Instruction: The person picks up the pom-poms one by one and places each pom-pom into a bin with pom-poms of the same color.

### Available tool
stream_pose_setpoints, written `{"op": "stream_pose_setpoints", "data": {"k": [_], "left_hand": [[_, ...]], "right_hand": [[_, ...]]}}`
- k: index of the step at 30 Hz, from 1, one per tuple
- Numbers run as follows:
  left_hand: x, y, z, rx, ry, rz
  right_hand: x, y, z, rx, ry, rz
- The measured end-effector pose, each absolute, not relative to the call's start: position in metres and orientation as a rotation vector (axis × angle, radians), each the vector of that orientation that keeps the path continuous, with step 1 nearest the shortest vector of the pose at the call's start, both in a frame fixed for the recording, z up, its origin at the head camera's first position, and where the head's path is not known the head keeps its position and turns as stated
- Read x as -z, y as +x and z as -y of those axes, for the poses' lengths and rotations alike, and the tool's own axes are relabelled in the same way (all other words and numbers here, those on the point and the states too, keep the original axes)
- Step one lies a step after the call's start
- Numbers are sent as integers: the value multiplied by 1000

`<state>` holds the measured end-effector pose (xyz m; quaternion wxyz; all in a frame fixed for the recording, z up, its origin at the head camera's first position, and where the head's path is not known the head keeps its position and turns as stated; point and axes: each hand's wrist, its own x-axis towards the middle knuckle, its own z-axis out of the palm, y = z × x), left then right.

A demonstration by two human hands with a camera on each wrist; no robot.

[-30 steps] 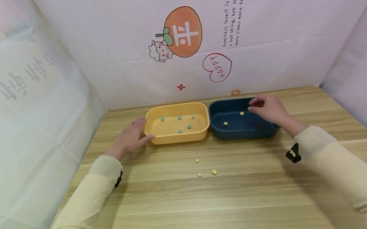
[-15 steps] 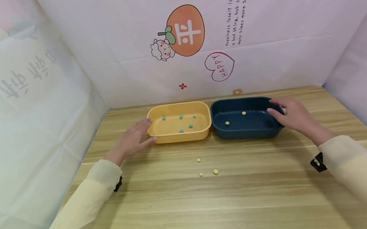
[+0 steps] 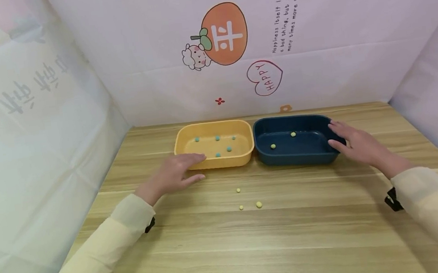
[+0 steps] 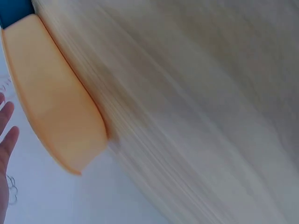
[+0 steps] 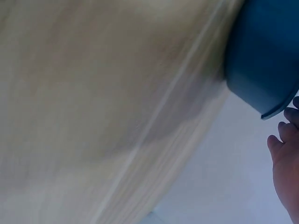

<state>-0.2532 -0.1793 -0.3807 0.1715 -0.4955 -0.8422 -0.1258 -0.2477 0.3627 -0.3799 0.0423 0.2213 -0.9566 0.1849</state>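
My left hand (image 3: 175, 173) hovers at the front left corner of the yellow tub (image 3: 241, 161), fingers extended and holding nothing. In the left wrist view its fingers (image 4: 8, 140) stand apart beside the tub's wall. At the right end of the dark blue tub (image 3: 297, 159) is my right hand (image 3: 360, 144), relaxed, its fingertips right at the rim. Several small blue-green balls (image 3: 229, 149) lie inside the yellow tub. Two pale yellow balls (image 3: 293, 134) are in the blue one. On the table in front sit three more yellow balls, the largest a yellow ball (image 3: 259, 204) at the right.
Both tubs stand side by side at the back of the wooden table (image 3: 231, 251). Behind them hangs a printed white cloth (image 3: 156, 72), and further cloth walls (image 3: 43, 141) close off the left and right sides.
My right hand has withdrawn rightward from over the blue tub to its right end. My left hand has moved right and toward me, from the yellow tub's left end to its front corner.
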Motion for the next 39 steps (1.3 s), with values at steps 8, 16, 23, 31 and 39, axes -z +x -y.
{"op": "stream_pose_setpoints", "data": {"k": [8, 16, 23, 31, 39], "left_hand": [[385, -245, 160, 367, -1476, 2458], [388, -237, 145, 363, -1513, 2612], [395, -228, 130, 415, -1574, 2717], [405, -219, 114, 563, -1575, 2804], [410, -216, 101, 781, -1559, 2830]], "right_hand": [[388, -247, -373, -488, 743, 2951], [392, -248, -378, -475, 722, 2971], [395, -248, -380, -498, 695, 2963], [394, -248, -380, -519, 674, 2978], [393, -248, -379, -521, 650, 2983]]}}
